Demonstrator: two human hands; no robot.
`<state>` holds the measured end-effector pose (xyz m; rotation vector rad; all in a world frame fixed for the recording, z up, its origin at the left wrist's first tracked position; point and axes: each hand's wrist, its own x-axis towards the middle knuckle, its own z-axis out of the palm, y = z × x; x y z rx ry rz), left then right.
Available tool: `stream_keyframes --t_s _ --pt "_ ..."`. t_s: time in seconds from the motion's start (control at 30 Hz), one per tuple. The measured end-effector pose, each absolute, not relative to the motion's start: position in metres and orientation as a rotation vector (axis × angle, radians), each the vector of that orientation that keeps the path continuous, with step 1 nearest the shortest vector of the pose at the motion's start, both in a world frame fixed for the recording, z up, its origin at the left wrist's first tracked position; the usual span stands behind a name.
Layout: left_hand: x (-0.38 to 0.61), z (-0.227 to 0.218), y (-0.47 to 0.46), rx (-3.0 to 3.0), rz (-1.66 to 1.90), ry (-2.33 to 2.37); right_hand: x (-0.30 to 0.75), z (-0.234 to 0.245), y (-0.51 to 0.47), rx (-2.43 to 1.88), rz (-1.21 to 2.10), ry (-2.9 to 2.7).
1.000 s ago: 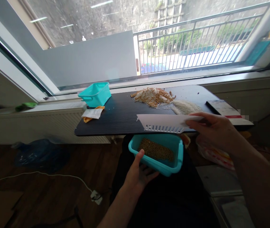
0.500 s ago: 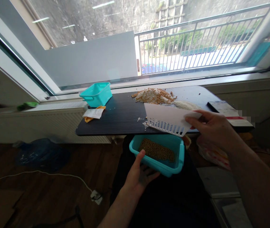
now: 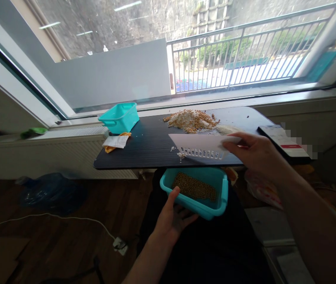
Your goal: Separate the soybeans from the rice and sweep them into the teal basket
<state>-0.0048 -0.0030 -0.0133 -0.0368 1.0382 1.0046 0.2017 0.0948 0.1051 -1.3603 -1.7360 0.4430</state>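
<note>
Head view: a slotted white scoop [image 3: 199,142] at the table's near edge, a basin [image 3: 225,193] of beans just below it.

The right hand [image 3: 252,152] pinches the scoop's right end between thumb and fingers; the left hand [image 3: 169,223] grips the basin's near left side, thumb over the rim, fingers underneath. White grains [image 3: 180,155] lie by the scoop's left tip on the dark table [image 3: 144,154] (whether the slots touch the tabletop, I cannot tell). A careless nearward sweep could spill those grains over the edge among the beans [image 3: 193,186]; a slack left hand could let the basin tip. Farther out are a mixed pile [image 3: 190,120], a pale mound [image 3: 228,129] to its right, and a second basin [image 3: 128,122] at far left.
</note>
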Motion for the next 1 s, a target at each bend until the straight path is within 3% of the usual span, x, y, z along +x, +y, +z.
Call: stream_keyframes --t_s 0.73,1.0 --pt "-0.006 -0.015 -0.002 -0.032 1.017 1.039 0.218 0.103 0.071 -1.400 0.643 -1.719" --pt "-0.002 -0.009 -0.004 -0.017 1.019 1.036 0.241 0.109 0.078 -1.618 0.344 -1.424"
